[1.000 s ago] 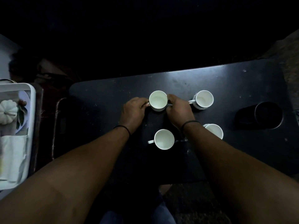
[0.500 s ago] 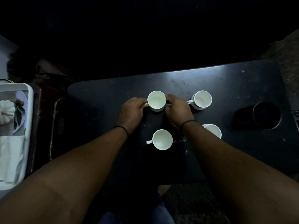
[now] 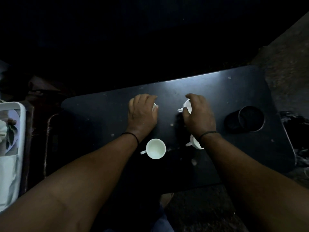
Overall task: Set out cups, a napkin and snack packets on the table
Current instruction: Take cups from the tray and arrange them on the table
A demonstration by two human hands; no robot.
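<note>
The black table is the biggest thing here. It is flat and smooth, with rounded corners and little pale specks on it. Its far edge runs just past the two hands, and its near edge is close to the person's body. There is a wide bare patch on the left part of the table and another between the hands.

A white tray sits off the left side, apart from the table. It has a raised rim and holds a folded white napkin. No snack packets can be made out in this dim light.

On the right part of the table is a round dark holder, like a ring with a deep hole.

The left hand curls over a white cup, and only a sliver of that cup shows. The right hand curls over another white cup whose handle points left. A moment ago both hands were together around one cup in the middle; now they are well apart, each on its own cup.

A third cup stands open and round near the left wrist, handle pointing left. A fourth cup peeks out from under the right wrist. The cups look smooth and shiny. Each wrist has a thin black band.
</note>
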